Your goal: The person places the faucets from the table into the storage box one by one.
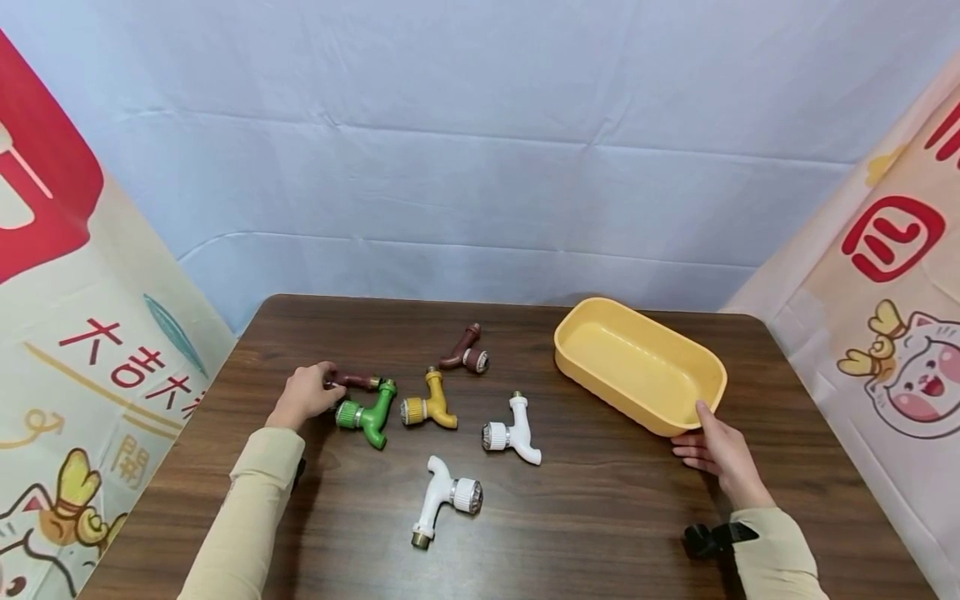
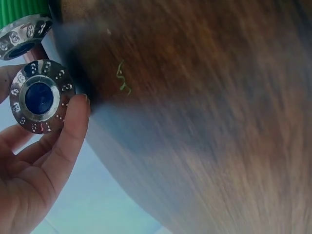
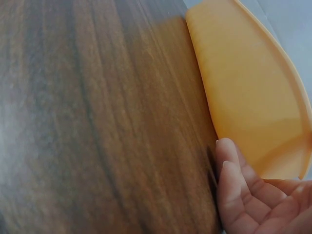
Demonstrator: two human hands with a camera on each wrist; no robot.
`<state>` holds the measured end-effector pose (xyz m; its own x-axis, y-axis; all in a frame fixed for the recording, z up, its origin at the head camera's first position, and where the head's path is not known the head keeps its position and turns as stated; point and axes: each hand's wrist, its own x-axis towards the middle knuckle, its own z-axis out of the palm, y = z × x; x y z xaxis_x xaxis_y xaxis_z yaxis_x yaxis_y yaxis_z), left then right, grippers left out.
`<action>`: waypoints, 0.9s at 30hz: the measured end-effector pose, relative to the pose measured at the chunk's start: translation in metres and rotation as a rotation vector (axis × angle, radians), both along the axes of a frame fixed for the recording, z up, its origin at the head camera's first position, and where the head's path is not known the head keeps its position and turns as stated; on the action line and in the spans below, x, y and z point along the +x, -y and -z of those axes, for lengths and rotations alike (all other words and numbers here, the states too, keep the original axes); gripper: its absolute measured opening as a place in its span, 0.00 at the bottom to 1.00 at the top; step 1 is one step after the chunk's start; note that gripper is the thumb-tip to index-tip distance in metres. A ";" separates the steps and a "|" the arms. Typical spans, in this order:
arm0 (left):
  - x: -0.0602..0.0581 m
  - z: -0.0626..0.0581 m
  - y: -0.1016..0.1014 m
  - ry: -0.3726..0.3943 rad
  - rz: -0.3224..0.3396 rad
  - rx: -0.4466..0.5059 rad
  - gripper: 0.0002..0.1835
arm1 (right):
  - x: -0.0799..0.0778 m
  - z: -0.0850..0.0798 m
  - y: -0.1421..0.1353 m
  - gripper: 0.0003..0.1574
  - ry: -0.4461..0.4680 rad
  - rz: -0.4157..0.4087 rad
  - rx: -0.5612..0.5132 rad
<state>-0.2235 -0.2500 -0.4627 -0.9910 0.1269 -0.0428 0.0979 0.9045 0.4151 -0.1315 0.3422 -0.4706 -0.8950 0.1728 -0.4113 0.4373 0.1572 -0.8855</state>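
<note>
At the left of the table, my left hand [image 1: 303,394] grips a maroon tap [image 1: 358,381] by its handle, thumb and fingers on either side. The left wrist view shows the handle's silver end with a dark blue centre [image 2: 40,97]. Right beside it lies a green tap [image 1: 375,415], whose ribbed handle [image 2: 23,30] also shows close to my fingers. On the right, my right hand [image 1: 723,457] holds the near right corner of a yellow plastic basin [image 1: 615,396], thumb on the rim and fingers beneath it. The basin's inside is bare.
A yellow tap [image 1: 433,407], another maroon tap [image 1: 454,357] and two white taps, one farther [image 1: 519,433] and one nearer [image 1: 437,493], lie mid-table. The brown wooden table [image 1: 600,525] meets a pale cloth backdrop [image 1: 480,208] at its far edge, with printed cloths at both sides.
</note>
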 end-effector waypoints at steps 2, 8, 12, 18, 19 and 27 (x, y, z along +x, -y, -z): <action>0.000 0.000 0.001 -0.010 0.001 0.002 0.23 | 0.000 0.001 0.000 0.54 0.000 -0.001 0.003; 0.001 0.000 0.002 -0.033 -0.015 0.020 0.23 | 0.000 0.001 0.000 0.54 -0.001 -0.004 0.007; 0.002 -0.001 0.002 -0.052 -0.020 0.028 0.23 | 0.000 0.001 0.000 0.54 -0.001 -0.001 0.004; 0.003 -0.002 0.001 -0.079 -0.026 0.043 0.22 | 0.000 0.001 0.000 0.54 -0.001 0.001 0.002; 0.003 -0.003 0.001 -0.088 -0.030 0.046 0.22 | 0.000 0.001 0.000 0.53 -0.001 0.001 0.002; 0.004 -0.010 -0.002 -0.147 -0.073 0.073 0.18 | 0.001 0.000 0.000 0.53 -0.004 0.002 0.002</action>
<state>-0.2195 -0.2477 -0.4531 -0.9926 0.0523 0.1098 0.0979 0.8795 0.4657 -0.1309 0.3422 -0.4708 -0.8962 0.1757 -0.4074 0.4342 0.1581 -0.8868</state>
